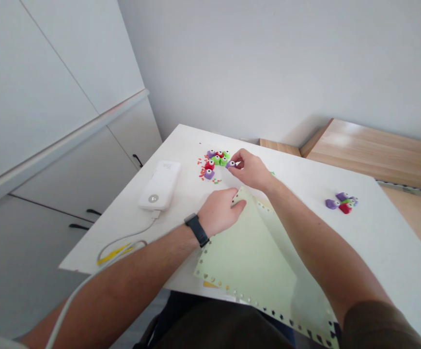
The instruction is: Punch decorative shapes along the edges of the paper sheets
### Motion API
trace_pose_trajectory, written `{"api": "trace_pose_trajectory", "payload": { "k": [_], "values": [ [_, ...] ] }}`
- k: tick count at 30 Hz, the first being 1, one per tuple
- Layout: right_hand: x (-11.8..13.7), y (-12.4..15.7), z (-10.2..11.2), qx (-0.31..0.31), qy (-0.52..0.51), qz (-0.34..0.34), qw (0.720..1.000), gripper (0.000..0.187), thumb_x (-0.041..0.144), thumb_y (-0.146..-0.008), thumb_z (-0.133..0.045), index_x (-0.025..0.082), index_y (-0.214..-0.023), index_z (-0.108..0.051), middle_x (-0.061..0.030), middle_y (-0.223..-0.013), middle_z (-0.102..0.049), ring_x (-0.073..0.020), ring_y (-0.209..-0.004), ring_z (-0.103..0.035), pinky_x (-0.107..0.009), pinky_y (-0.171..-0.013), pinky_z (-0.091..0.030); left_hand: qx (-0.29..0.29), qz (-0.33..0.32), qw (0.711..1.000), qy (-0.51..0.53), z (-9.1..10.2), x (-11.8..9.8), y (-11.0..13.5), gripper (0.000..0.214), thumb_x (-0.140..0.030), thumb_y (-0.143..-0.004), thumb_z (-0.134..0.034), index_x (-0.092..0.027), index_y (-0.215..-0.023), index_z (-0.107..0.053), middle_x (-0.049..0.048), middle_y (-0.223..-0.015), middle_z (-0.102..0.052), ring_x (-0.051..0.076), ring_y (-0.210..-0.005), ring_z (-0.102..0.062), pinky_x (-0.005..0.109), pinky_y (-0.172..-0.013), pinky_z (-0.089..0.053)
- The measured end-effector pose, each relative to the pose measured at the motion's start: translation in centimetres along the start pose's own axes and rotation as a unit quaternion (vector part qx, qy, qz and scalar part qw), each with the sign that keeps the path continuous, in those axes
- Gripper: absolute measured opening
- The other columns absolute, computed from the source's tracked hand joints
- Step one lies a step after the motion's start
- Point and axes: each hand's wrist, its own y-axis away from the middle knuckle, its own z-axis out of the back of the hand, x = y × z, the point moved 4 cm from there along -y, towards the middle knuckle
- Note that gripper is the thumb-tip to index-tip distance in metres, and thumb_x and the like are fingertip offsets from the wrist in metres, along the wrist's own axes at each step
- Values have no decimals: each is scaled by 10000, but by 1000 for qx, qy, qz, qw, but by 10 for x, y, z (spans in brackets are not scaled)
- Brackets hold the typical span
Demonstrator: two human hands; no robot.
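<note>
The left hand rests low and curled — the right hand reaches higher, pinching.

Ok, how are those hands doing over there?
Right hand on purple punch. Left hand on green paper. Power bank off to the left.

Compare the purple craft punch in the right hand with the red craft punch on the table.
The purple craft punch is pinched in the fingers of the right hand; the red craft punch rests untouched on the white table. The purple punch is at the group's right edge; the red one is at its left, near scattered paper bits. Both are small and chunky, with a white round eye.
</note>
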Motion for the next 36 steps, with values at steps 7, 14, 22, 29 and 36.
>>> {"api": "trace_pose_trajectory", "payload": {
  "k": [7, 14, 22, 29, 36],
  "values": [
    [-16, 42, 37, 20, -304, -59, 951, 322, 361, -859, -751, 219, -1113, -613, -2, -881, -707, -145, -695, -650, -279, -595, -442, -22, 2, 1000, 5, 5, 0, -1, 356, -426, -972, -550, -237, -713, -396, -34, -610, -471, 160, -581, -451, 326, -592, -251],
    [-46, 102, 61, 67, -449, -114, 884, 350, 410, -903, -768, 224, -1193, -708, -56, -1056, -723, -147, -803, -648, -292, -675, -478, -20, 12, 999, 25, 8, -3, 1, 363, -444, -971, -552, -237, -715, -398, -49, -592, -431, 155, -580, -435, 324, -595, -244],
    [-77, 140, 76, 42, -459, -124, 879, 346, 374, -910, -790, 258, -1221, -694, -75, -1177, -732, -158, -846, -648, -306, -702, -481, -18, 18, 1000, 3, 8, -2, 0, 374, -466, -980, -539, -233, -721, -406, -45, -621, -474, 155, -605, -473, 323, -607, -257],
    [-95, 146, 81, 13, -424, -137, 895, 398, 338, -844, -852, 223, -1200, -718, -36, -1035, -700, -135, -765, -561, -301, -677, -430, -13, 25, 1000, -1, 13, -4, -1, 348, -477, -977, -538, -228, -743, -471, -21, -684, -563, 171, -668, -525, 310, -614, -308],
    [-93, 146, 78, 44, -341, -132, 930, 400, 399, -890, -804, 213, -1234, -717, 21, -866, -587, -127, -746, -495, -297, -662, -351, -33, 29, 999, -14, 19, -5, -3, 302, -491, -956, -559, -229, -807, -577, 0, -696, -613, 212, -730, -585, 310, -650, -408]
  ]
}}
